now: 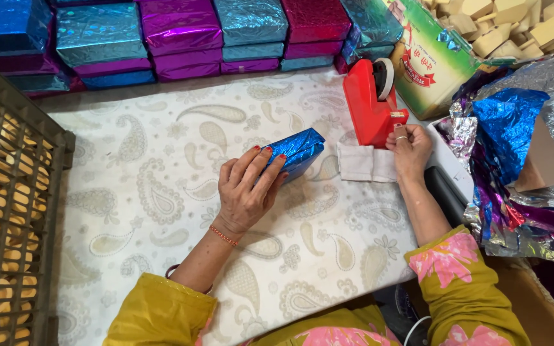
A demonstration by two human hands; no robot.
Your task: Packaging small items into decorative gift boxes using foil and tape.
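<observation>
- Your left hand [246, 192] lies flat on the blue foil-wrapped box [295, 152], fingers spread and pressing it down on the desk [161, 192], which has a cloth with a paisley pattern.
- The box sits near the middle of the desk, a little to the right, with its far end free of your hand.
- Your right hand [408, 150] is at the foot of the red tape dispenser [372, 106], just right of the box. The fingertips are pinched together at the cutting edge, I think on the end of the tape, but the tape itself is too small to see.
- A small white cloth [365, 163] lies between the box and the dispenser.
- Stacks of wrapped boxes [181, 38] in blue, purple and red stand at the far edge.
- Loose foil sheets [514, 128] are piled at the right, and a crate [8, 192] of pale round pieces is at the left.
- In my judgement the step in hand is sealing the wrap: you need to keep the fold pressed flat while you pull one short piece of tape.
</observation>
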